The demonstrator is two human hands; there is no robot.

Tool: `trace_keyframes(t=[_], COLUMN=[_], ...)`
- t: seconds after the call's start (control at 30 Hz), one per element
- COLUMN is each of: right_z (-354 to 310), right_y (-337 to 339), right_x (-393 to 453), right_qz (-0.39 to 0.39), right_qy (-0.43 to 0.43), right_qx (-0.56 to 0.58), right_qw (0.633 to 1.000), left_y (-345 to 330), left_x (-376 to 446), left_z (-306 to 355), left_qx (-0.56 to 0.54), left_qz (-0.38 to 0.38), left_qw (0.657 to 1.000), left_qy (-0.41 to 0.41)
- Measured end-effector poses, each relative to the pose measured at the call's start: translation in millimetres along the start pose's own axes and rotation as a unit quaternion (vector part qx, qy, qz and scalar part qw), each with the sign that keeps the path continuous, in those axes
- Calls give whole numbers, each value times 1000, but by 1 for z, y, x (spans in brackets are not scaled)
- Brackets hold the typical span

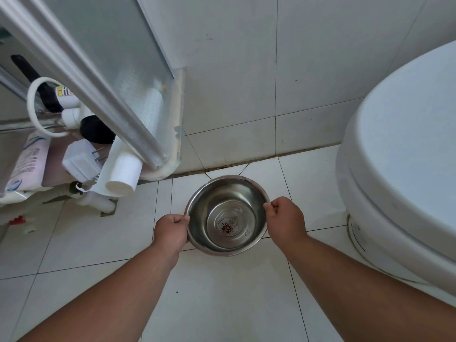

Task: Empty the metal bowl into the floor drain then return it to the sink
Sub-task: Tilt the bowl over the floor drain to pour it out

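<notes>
White floor tiles [222, 292] with dark grout lines fill the lower part of the view and meet a tiled wall [234, 70] along a grimy seam. Held above the floor, near that seam, is the metal bowl [228, 248], upright and only slightly tilted, its open mouth facing up; a red printed mark shows on its inner bottom, and whether any liquid lies in it cannot be told. Both hands are clamped on the bowl's rim on opposite sides: the left hand [170, 233] pinches the left edge with the thumb on top of the rim, and the right hand [286, 219] pinches the right edge the same way, bare forearms reaching in from the bottom corners. A white toilet [407, 156] with its lid closed stands at the right, well clear of the bowl. At the left, a frosted glass panel [118, 58] in a pale frame leans across the view, and behind its lower end sit a roll of white paper [123, 176], a white plug adapter [80, 160] and a looped white cord [33, 104]. No drain opening can be made out beneath the bowl.
</notes>
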State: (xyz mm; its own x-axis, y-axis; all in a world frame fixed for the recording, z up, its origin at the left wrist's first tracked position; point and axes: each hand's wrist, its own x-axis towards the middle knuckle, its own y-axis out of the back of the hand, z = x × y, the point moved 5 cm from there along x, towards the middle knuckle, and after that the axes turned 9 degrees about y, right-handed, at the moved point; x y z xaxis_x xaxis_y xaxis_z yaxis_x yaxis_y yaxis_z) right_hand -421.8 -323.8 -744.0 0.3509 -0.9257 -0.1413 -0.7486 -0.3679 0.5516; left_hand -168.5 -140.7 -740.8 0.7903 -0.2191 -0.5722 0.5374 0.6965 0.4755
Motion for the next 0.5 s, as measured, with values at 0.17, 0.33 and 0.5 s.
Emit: trace_keyframes(t=[0.17, 0.33, 0.5], right_z=[-2, -4, -8], right_y=[0, 1, -3], right_x=[-2, -4, -4], right_qz=[-6, -9, -18], right_qy=[1, 2, 4], right_qx=[2, -2, 2], right_qw=[1000, 1000, 1000], left_y=[4, 8, 16], left_x=[-3, -6, -6], left_z=[-2, 0, 0], left_qx=[6, 13, 27], left_qz=[-4, -3, 0], left_qw=[1000, 1000, 1000], left_qy=[9, 9, 9])
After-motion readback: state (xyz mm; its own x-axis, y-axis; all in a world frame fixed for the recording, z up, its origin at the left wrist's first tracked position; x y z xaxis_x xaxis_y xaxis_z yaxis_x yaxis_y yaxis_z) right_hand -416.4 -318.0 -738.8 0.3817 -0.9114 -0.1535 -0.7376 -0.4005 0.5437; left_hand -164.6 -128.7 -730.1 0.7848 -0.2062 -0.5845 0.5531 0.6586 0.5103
